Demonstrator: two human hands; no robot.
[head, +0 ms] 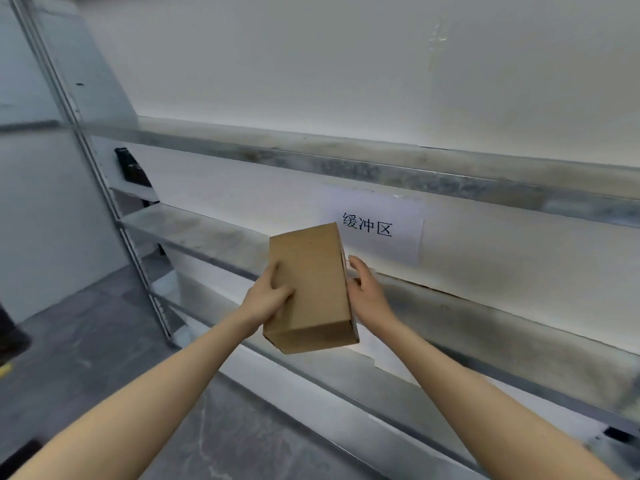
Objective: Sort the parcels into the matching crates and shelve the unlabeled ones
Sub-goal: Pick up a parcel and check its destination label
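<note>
The white wall [346, 64] fills most of the view, and against it stands a long metal shelf [467, 327], with an upper shelf [381, 168] above it. On the wall between the two boards hangs a paper sign [374, 226] with three printed characters. In front of the sign and a little below it, a brown cardboard box [311, 289] is held in the air, tilted, with its near end lower than its far end. It does not touch the shelf yet. The faces which I can see carry no label, so I judge that this is the step of shelving an unlabeled parcel, and that the sorting into crates is not in hand at this moment; no crate is in view. The next move, I think, calls for bringing the box forward over the shelf edge, making it level and setting it down on the bare board under the sign. The left hand [268, 299] grips the left side of the box, its fingers curled on the top face. The right hand [367, 296] is at the right side, its fingers loose and nearly straight; it seems to steady the box rather than clasp it, but I cannot tell if the palm presses the cardboard. The box lies between the two hands, near the shelf.
</note>
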